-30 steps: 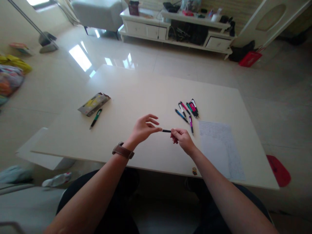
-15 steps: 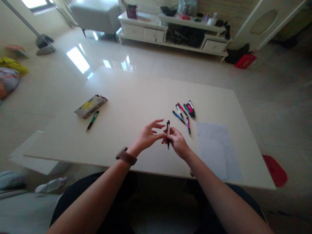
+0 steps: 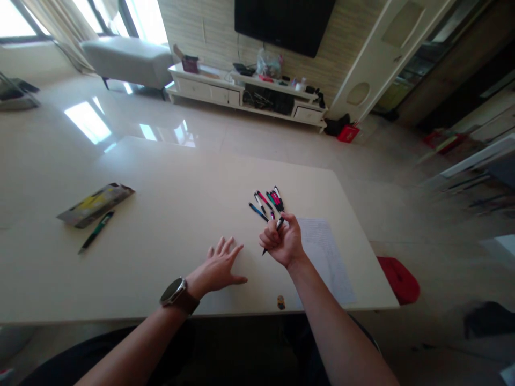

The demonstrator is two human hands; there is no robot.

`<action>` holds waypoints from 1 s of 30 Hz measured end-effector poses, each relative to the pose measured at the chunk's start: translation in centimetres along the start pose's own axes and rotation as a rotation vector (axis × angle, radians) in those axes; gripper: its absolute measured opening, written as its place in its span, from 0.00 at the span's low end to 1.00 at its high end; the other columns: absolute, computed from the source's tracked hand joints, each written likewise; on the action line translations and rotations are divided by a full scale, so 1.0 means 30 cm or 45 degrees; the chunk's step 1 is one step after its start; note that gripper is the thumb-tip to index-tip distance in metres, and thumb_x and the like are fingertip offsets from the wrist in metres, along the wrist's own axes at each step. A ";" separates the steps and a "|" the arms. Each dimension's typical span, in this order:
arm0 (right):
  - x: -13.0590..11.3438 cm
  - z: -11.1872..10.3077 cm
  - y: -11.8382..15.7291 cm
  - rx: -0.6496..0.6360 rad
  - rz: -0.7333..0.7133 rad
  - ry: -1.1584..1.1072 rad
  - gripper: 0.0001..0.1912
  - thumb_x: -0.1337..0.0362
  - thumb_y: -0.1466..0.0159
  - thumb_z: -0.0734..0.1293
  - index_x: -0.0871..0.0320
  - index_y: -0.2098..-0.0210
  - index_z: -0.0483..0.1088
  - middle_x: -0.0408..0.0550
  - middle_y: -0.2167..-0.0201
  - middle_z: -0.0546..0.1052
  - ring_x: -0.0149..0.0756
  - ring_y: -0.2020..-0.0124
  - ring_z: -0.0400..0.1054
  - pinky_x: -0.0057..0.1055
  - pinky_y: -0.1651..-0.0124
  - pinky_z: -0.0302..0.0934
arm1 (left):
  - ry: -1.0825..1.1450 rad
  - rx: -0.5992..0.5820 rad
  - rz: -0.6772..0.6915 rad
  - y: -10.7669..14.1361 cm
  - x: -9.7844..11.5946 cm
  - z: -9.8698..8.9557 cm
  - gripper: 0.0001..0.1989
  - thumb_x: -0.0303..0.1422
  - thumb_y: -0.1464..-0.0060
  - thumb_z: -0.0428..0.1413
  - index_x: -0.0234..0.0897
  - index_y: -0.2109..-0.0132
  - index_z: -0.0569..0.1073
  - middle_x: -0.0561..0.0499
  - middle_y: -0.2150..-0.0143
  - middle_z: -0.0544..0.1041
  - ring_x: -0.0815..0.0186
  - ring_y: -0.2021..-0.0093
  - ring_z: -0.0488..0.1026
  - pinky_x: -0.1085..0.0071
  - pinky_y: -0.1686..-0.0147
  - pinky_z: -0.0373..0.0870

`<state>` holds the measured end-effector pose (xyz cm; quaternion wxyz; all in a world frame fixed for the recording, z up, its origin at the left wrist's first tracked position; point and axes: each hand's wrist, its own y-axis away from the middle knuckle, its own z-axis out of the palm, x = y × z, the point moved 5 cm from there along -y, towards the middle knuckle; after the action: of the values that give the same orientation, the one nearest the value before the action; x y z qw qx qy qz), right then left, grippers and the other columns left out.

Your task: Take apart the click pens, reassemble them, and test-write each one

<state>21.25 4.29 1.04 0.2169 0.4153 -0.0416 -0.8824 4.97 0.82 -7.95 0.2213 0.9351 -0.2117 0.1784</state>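
My right hand (image 3: 284, 241) is closed around a pen (image 3: 280, 222), its thumb at the upper end and the dark tip pointing down to the left. The fingers hide the pen's middle. To the left, my left hand (image 3: 220, 266) hangs over or rests on the white table (image 3: 181, 225) with its fingers spread and nothing in them. Just beyond the right hand lies a loose group of several pens, among them a blue pen (image 3: 257, 210) and a pink pen (image 3: 264, 200). A written sheet of paper (image 3: 322, 249) lies partly under the right forearm.
At the table's left are a grey and yellow pen box (image 3: 96, 205) and a green pen (image 3: 96, 232). A small sticker (image 3: 280, 302) sits by the front edge. Past the right edge stands a red stool (image 3: 398, 280). A white TV cabinet (image 3: 209, 94) is along the far wall.
My hands have moved apart; the left has left the pen and spread its fingers. The right hand now grips the pen tilted in its fist. The view has swung up and right.
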 end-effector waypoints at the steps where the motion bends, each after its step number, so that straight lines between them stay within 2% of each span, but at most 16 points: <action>1: -0.004 -0.002 0.008 -0.006 0.005 0.001 0.33 0.38 0.39 0.56 0.55 0.89 0.51 0.36 0.91 0.45 0.27 0.86 0.39 0.29 0.79 0.38 | -0.045 -0.047 -0.013 0.000 0.004 0.024 0.55 0.58 0.57 0.62 0.43 0.28 0.52 0.35 0.25 0.42 0.34 0.27 0.33 0.33 0.36 0.43; 3: -0.015 -0.012 0.026 -0.001 0.006 0.009 0.33 0.38 0.39 0.56 0.55 0.88 0.52 0.36 0.91 0.45 0.26 0.86 0.39 0.28 0.80 0.38 | -0.111 -0.065 -0.030 -0.002 0.020 0.059 0.55 0.62 0.56 0.59 0.46 0.27 0.49 0.34 0.25 0.36 0.33 0.28 0.28 0.29 0.38 0.39; 6: -0.036 -0.026 0.055 -0.013 -0.022 0.002 0.32 0.39 0.38 0.56 0.55 0.88 0.52 0.36 0.91 0.45 0.26 0.87 0.39 0.28 0.80 0.38 | -0.195 0.012 -0.074 -0.012 0.046 0.087 0.53 0.63 0.52 0.55 0.47 0.27 0.47 0.31 0.25 0.35 0.30 0.29 0.27 0.26 0.40 0.37; 9: -0.056 -0.035 0.082 -0.032 -0.064 -0.016 0.31 0.41 0.38 0.57 0.55 0.88 0.52 0.36 0.92 0.46 0.26 0.87 0.39 0.28 0.80 0.38 | -0.282 0.057 -0.095 -0.024 0.064 0.103 0.56 0.61 0.55 0.60 0.46 0.27 0.45 0.28 0.26 0.35 0.27 0.29 0.27 0.24 0.42 0.38; 12: -0.072 -0.038 0.098 -0.023 -0.096 -0.040 0.29 0.43 0.39 0.58 0.56 0.87 0.54 0.36 0.92 0.46 0.26 0.87 0.39 0.28 0.80 0.37 | -0.309 0.034 -0.106 -0.037 0.059 0.120 0.58 0.60 0.57 0.61 0.45 0.27 0.44 0.26 0.26 0.34 0.25 0.30 0.26 0.23 0.43 0.40; 18: -0.088 -0.069 0.079 0.145 -0.135 -0.105 0.27 0.44 0.38 0.60 0.56 0.83 0.54 0.34 0.90 0.46 0.25 0.86 0.35 0.26 0.81 0.34 | -0.280 0.007 -0.121 -0.053 0.025 0.149 0.59 0.62 0.57 0.60 0.48 0.27 0.42 0.27 0.26 0.30 0.26 0.31 0.22 0.23 0.43 0.37; 23: -0.069 -0.073 0.043 0.076 -0.115 -0.155 0.30 0.39 0.39 0.58 0.55 0.84 0.49 0.35 0.88 0.46 0.25 0.86 0.37 0.27 0.81 0.36 | -0.280 0.018 -0.119 -0.049 0.036 0.148 0.59 0.61 0.57 0.61 0.45 0.27 0.43 0.27 0.26 0.33 0.25 0.30 0.23 0.23 0.43 0.37; 30: -0.015 -0.054 -0.021 0.173 -0.118 -0.246 0.18 0.58 0.42 0.59 0.55 0.85 0.52 0.37 0.88 0.49 0.26 0.85 0.38 0.27 0.82 0.35 | -0.334 0.061 -0.099 -0.031 0.078 0.103 0.57 0.56 0.56 0.64 0.45 0.27 0.47 0.26 0.26 0.41 0.22 0.30 0.31 0.23 0.43 0.43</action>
<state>22.51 5.22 0.14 0.1421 0.3435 -0.1027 -0.9226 8.13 -0.68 -9.86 0.1760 0.9629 -0.1979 0.0510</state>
